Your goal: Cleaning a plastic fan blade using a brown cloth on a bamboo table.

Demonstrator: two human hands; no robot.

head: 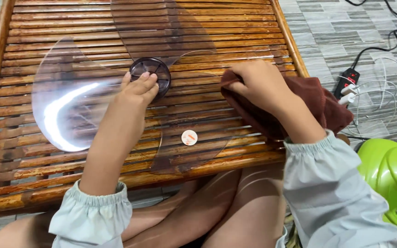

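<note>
A clear fan blade [70,115] lies flat on a slatted bamboo surface [235,32], its dark round hub [150,73] near the middle of the slats. Three see-through vanes spread from the hub: one to the left that catches a bright streak of light, one toward the far edge, and one toward the near edge, which bears a small round sticker [189,137].

The left hand [139,87] rests on the near rim of the hub, fingers curled down loosely and pressing on it; it does not close around anything. The left vane lies just to the left of this hand and partly beneath the forearm.

The right hand [256,85] is clenched on a brown cloth [320,103], bunched under the palm and pressed onto the slats to the right of the hub, near the blade's right side. The rest of the cloth trails off past the wrist over the surface's right rail.

Both sleeves are pale blue with gathered cuffs. On the tiled floor [318,27] to the right lie a power strip [347,80] with white plugs and cables, and nearer, a lime-green fan base [389,170].
</note>
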